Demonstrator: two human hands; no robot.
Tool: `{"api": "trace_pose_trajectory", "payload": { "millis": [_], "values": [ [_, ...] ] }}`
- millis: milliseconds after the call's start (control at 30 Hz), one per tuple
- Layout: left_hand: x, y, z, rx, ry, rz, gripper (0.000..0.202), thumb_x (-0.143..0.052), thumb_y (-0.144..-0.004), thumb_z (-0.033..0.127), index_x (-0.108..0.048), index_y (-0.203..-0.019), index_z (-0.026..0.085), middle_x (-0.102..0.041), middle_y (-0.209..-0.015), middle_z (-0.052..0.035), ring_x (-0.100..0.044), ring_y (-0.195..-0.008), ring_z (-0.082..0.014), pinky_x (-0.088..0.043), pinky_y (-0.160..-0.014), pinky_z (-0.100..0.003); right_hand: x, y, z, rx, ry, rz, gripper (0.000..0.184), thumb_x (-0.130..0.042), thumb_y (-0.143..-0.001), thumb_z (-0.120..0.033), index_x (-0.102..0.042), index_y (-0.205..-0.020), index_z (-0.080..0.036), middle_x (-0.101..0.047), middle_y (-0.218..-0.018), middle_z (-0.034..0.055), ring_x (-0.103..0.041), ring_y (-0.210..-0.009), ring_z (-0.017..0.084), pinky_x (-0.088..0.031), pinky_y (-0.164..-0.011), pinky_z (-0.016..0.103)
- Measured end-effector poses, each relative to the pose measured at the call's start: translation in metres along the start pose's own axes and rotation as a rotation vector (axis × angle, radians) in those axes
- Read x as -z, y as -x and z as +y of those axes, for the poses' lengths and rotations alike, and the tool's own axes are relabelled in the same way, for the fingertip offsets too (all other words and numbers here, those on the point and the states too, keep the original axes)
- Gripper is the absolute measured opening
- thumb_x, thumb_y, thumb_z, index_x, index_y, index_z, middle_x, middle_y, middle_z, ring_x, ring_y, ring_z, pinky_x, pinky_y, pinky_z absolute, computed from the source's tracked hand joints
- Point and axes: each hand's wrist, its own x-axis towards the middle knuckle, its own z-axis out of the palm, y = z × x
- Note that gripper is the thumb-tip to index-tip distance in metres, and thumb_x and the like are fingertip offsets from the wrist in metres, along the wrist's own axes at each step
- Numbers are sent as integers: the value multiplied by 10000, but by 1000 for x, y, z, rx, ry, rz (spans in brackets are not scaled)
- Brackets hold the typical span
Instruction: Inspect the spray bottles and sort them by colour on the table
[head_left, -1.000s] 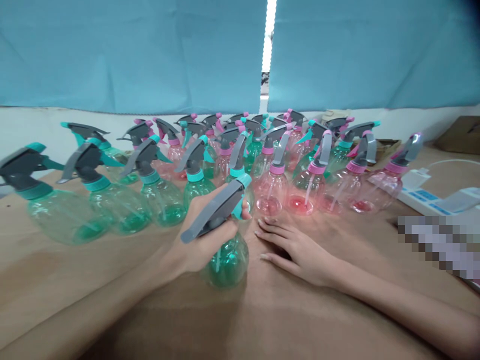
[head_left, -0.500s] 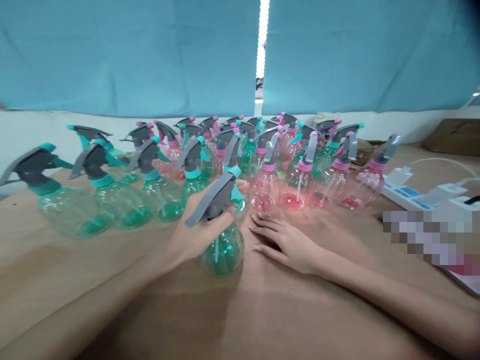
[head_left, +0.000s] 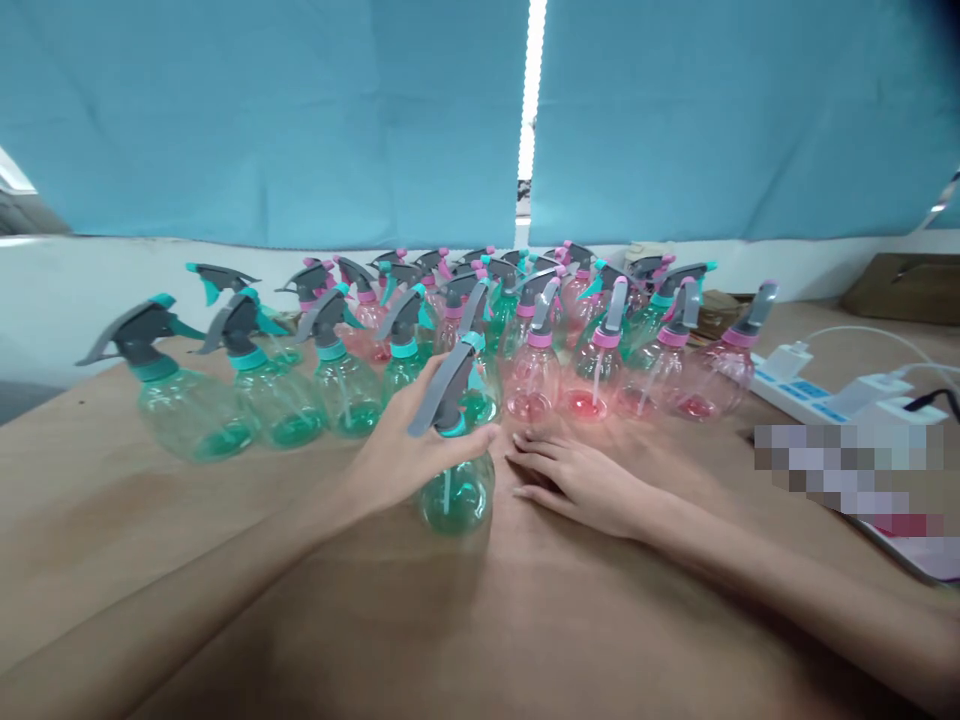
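My left hand (head_left: 401, 455) is wrapped round the neck of a green spray bottle (head_left: 456, 492) with a grey trigger and teal collar, standing upright on the brown table (head_left: 480, 620). My right hand (head_left: 581, 478) lies flat on the table just right of that bottle, fingers stretched out and holding nothing. Right behind both hands stand several rows of spray bottles: green ones (head_left: 270, 400) on the left, pink ones (head_left: 600, 380) on the right.
A white power strip (head_left: 832, 395) with plugs and cables lies at the right. A blurred-out flat thing (head_left: 862, 470) sits in front of it. A brown cardboard box (head_left: 900, 285) is at the far right. Blue curtains (head_left: 300, 120) hang behind the table.
My left hand has moved the green bottle a little away from me, toward the rows, and set it more upright. My right hand has stayed flat beside it.
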Motion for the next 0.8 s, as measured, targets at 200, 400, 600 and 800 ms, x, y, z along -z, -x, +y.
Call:
{"api": "trace_pose_trajectory", "payload": {
  "millis": [200, 400, 600, 800],
  "values": [
    [5, 9, 4, 27, -44, -12, 621, -701, -798, 420, -396, -1321, 283, -633, -1117, -18, -614, -924, -208, -502, -786, -340, 15, 5, -13, -39, -71, -28, 525, -506, -957, -435, -453, -1412, -177, -643, -1255, 149, -632, -1103, 308, -516, -899, 462],
    [5, 24, -8, 58, 20, -50, 572, -688, -816, 416, -427, -1307, 287, -630, -1259, -31, -607, -1113, -255, -482, -938, -416, 21, -4, -38, -80, -306, -35, 782, -552, -919, -514, -169, -1531, -215, -604, -1300, 153, -594, -1159, 325, -487, -922, 487],
    [17, 41, -23, 79, 18, -76, 448, -636, -851, 483, -526, -1220, 253, -672, -1176, -43, -633, -1054, -271, -492, -908, -443, 24, -24, -63, -104, -337, -24, 683, -546, -924, -516, -303, -1477, -199, -625, -1266, 160, -614, -1120, 332, -500, -889, 489],
    [46, 74, -41, 84, -5, -25, 421, -629, -858, 508, -564, -1170, 233, -651, -1143, -50, -611, -1030, -259, -485, -883, -440, 26, -49, -94, -5, -318, -112, 648, -547, -936, -468, -297, -1485, -233, -665, -1200, 129, -631, -1095, 317, -500, -897, 486]
  ]
}}
